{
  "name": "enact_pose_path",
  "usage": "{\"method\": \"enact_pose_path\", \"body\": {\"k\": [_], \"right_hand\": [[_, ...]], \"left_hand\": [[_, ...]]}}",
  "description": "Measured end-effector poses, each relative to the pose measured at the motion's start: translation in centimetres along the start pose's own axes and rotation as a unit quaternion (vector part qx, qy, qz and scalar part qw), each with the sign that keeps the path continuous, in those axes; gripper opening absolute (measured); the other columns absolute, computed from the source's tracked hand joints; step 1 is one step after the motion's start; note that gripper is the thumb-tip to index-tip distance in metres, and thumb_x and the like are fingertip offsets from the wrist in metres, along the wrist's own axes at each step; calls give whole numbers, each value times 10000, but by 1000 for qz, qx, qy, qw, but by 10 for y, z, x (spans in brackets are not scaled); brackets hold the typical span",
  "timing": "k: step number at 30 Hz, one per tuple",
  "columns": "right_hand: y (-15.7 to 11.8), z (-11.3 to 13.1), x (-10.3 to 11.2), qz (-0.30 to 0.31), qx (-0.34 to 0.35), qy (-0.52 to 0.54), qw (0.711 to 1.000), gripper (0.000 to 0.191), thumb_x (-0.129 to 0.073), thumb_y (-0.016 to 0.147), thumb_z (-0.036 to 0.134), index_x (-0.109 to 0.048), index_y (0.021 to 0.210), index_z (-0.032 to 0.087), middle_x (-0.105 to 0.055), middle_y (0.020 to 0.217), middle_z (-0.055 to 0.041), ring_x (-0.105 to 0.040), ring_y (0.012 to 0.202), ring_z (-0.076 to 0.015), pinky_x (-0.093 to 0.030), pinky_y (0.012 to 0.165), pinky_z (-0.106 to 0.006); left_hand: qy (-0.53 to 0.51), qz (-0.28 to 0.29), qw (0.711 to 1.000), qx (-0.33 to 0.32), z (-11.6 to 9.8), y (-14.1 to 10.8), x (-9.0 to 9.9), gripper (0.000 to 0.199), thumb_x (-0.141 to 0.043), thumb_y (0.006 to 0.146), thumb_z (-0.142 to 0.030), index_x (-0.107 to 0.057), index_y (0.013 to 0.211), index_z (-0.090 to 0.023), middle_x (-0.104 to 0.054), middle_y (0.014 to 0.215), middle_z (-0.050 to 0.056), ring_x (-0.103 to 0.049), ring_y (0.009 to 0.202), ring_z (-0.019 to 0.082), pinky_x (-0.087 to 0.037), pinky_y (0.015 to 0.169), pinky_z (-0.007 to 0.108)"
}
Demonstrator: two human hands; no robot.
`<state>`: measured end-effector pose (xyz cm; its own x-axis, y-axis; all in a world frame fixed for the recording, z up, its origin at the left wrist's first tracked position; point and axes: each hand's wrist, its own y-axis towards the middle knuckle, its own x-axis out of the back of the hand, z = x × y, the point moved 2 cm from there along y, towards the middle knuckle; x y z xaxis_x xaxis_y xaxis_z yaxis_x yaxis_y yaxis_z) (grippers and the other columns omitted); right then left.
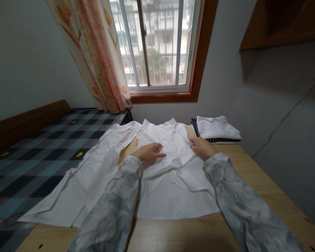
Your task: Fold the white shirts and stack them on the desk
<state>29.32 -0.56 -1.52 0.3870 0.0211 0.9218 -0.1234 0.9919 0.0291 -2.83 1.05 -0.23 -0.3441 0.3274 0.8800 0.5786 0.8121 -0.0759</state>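
Observation:
A white shirt [157, 199] lies spread on the wooden table, its collar end toward the window and its hem toward me. My left hand [149, 152] rests over the shirt's left half, thumb and fingers apart, with no cloth visibly pinched. At the shirt's right edge, near the shoulder, my right hand [202, 147] has its fingers closed on the fabric. Another white garment [94, 175] is laid out on the left, partly over the table's edge and the bed side; my left sleeve hides part of it.
Folded clothes [217, 128], a white shirt on top, are stacked at the table's back right. A bed with a checked sheet [60, 140] adjoins on the left. Behind are a patterned curtain [94, 52] and a window [160, 45]. A wooden cabinet [283, 31] hangs upper right.

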Motion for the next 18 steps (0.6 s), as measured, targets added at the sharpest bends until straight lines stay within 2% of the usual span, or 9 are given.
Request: {"method": "enact_pose_path", "body": {"k": [2, 4, 7, 9, 11, 12, 14, 16, 18], "right_hand": [[1, 12, -1, 24, 72, 71, 995, 332, -714, 891, 253, -818, 1199, 181, -821, 1240, -144, -732, 1148, -303, -511, 1002, -330], [1, 26, -3, 60, 141, 144, 978, 362, -719, 870, 270, -839, 1204, 198, -829, 1253, -110, -738, 1134, -300, -524, 1027, -345], [-2, 40, -7, 154, 211, 223, 939, 391, -724, 842, 301, -858, 1204, 239, -845, 1199, -37, -752, 1121, -297, -543, 1031, -347], [-4, 39, -10, 213, 203, 260, 920, 388, -735, 826, 340, -862, 1177, 235, -848, 1134, -12, -762, 1074, -287, -565, 986, -343], [-2, 30, -13, 222, 155, 307, 912, 377, -737, 819, 376, -860, 1130, 202, -845, 1109, -30, -763, 1050, -277, -579, 957, -345], [0, 24, -14, 206, 129, 331, 912, 366, -727, 827, 385, -855, 1107, 188, -842, 1119, -48, -760, 1068, -273, -581, 965, -349], [7, 12, -15, 123, 75, 360, 922, 338, -685, 865, 384, -836, 1082, 173, -831, 1166, -84, -744, 1136, -267, -572, 1015, -357], [17, 2, -17, 17, 20, 341, 940, 316, -670, 887, 351, -806, 1100, 162, -808, 1228, -118, -723, 1189, -263, -550, 1068, -366], [28, -4, -18, -57, -18, 313, 948, 312, -674, 890, 306, -765, 1142, 147, -780, 1278, -152, -711, 1201, -262, -532, 1097, -374]], "left_hand": [[-15, -43, 999, 29, -6, 2, 0, 736, -694, 900, -749, -702, 1380, -192, -793, 1253, 125, -755, 1088, 283, -539, 929, 326], [-28, -74, 996, 36, -16, 6, -1, 688, -641, 941, -746, -707, 1359, -202, -791, 1277, 124, -764, 1076, 278, -540, 903, 330], [-27, -81, 995, 44, -33, 15, -8, 622, -535, 999, -754, -754, 1239, -223, -806, 1239, 105, -763, 1066, 277, -536, 886, 341], [-1, -72, 995, 63, -42, 22, -14, 634, -495, 1009, -766, -778, 1150, -216, -811, 1183, 110, -755, 1064, 284, -535, 877, 342], [35, -62, 994, 82, -48, 28, -20, 638, -506, 995, -767, -791, 1091, -204, -796, 1198, 134, -751, 1073, 299, -537, 878, 348], [53, -60, 993, 91, -50, 31, -22, 624, -528, 985, -755, -796, 1075, -199, -785, 1218, 148, -751, 1073, 309, -540, 877, 356], [84, -53, 989, 108, -55, 36, -24, 540, -597, 958, -684, -806, 1053, -195, -780, 1208, 164, -758, 1051, 327, -545, 864, 372], [112, -38, 987, 106, -59, 40, -25, 397, -658, 933, -552, -814, 1020, -197, -797, 1128, 163, -764, 1021, 330, -544, 850, 376], [128, -24, 988, 82, -64, 42, -25, 269, -669, 918, -424, -813, 972, -203, -809, 1061, 153, -764, 1019, 322, -538, 856, 371]]}}
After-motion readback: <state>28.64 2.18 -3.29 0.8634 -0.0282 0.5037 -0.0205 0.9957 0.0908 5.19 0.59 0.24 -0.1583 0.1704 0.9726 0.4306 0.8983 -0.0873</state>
